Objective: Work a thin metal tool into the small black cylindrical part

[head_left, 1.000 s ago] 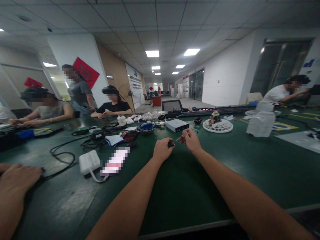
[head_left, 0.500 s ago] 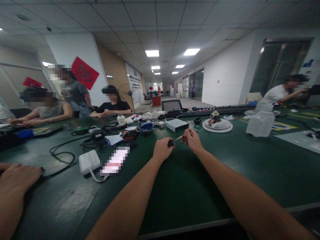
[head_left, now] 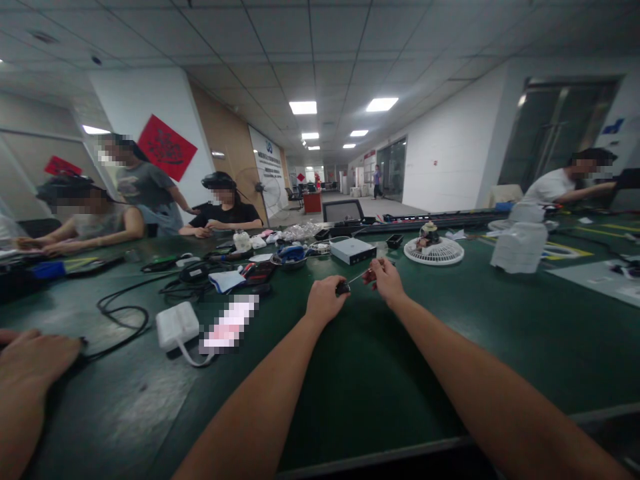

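Observation:
Over the green table, my left hand is closed around a small black part, mostly hidden by the fingers. My right hand grips a screwdriver whose thin metal shaft points left at the black part. Whether its tip touches the part is too small to tell. Just beyond the hands lies a grey box-shaped device. A small black tray sits to the right of that device.
A white fan grille with a motor and a white plastic housing stand to the right. Leftward are a white adapter, black cables and a blue-white cloth. Another person's hand rests at the left edge.
My hands keep almost the same pose, the screwdriver still pointing at the black part. The view has shifted slightly. At the far right, a seated person has lowered their hands from near the head.

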{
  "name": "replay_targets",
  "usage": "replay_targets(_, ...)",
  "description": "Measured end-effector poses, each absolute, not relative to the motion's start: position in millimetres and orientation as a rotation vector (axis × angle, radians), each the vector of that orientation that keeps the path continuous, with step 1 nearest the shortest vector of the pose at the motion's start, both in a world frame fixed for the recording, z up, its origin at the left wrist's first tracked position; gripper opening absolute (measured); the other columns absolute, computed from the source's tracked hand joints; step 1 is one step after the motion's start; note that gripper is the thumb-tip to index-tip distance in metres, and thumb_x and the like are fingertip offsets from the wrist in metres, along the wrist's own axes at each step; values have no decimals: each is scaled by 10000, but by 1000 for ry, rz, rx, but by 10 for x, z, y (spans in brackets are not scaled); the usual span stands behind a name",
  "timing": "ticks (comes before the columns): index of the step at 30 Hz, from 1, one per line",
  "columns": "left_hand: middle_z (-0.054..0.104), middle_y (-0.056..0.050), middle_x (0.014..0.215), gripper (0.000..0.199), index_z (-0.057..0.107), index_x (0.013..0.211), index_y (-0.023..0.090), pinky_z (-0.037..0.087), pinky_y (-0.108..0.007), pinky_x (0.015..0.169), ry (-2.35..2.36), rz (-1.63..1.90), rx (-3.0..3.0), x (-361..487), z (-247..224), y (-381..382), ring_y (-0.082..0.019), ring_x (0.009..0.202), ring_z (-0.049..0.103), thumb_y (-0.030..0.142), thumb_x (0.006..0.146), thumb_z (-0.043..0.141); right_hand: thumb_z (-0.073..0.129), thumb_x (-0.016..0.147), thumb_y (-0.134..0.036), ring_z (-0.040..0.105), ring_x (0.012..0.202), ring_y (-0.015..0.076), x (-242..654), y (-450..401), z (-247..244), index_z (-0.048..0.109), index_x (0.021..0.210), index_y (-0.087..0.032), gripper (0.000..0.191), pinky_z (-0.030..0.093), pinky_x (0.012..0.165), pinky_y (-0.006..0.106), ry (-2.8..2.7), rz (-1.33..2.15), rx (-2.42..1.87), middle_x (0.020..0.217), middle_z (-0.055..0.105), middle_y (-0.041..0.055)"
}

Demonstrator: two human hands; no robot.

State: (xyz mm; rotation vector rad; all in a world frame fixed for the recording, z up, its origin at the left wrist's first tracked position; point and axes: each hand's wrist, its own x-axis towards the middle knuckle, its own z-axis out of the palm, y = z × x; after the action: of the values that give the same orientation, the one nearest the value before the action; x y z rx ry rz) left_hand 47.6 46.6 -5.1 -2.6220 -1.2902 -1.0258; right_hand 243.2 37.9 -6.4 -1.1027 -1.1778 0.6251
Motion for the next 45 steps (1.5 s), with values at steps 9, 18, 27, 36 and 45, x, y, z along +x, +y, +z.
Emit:
replay_targets(9,739,-36,1097,294,675,1091,225,453,-341,896,-1288,-1004,-2626,448,-46,471,-233,1023,663,257,807,747,442,941,-559,655,511,161,2388,365,-50,467,914,-228,332,420,415,218,-1249,636,-1078,661,666,-13)
replay_targets(18,739,-38,1103,334,677,1114,229,455,-348,925,-1297,-1023,-2639,460,-55,466,-236,1037,664,266,794,766,478,927,-540,651,502,150,2388,353,-57,481,905,-218,322,404,409,203,-1275,637,-1071,662,660,-14)
replay_targets(27,739,-33,1090,294,692,1081,242,460,-347,905,-1227,-1002,-2659,463,-41,439,-227,992,674,258,794,753,470,958,-489,640,515,153,2350,306,-34,506,875,-228,276,438,449,230,-1370,550,-1143,668,658,-11)
replay_targets(36,738,-27,1079,310,682,1086,237,462,-357,893,-1190,-1004,-2670,476,-38,427,-235,986,670,260,786,754,434,975,-500,642,474,184,2445,373,-77,468,818,-236,309,418,399,251,-1199,635,-1236,586,644,4)
replay_targets(45,732,-48,1131,319,688,1110,232,459,-356,937,-1320,-942,-2669,470,-4,414,-242,1057,659,249,797,746,453,937,-620,627,511,194,2498,365,-40,497,777,-241,413,446,457,280,-1102,498,-1301,629,645,28)
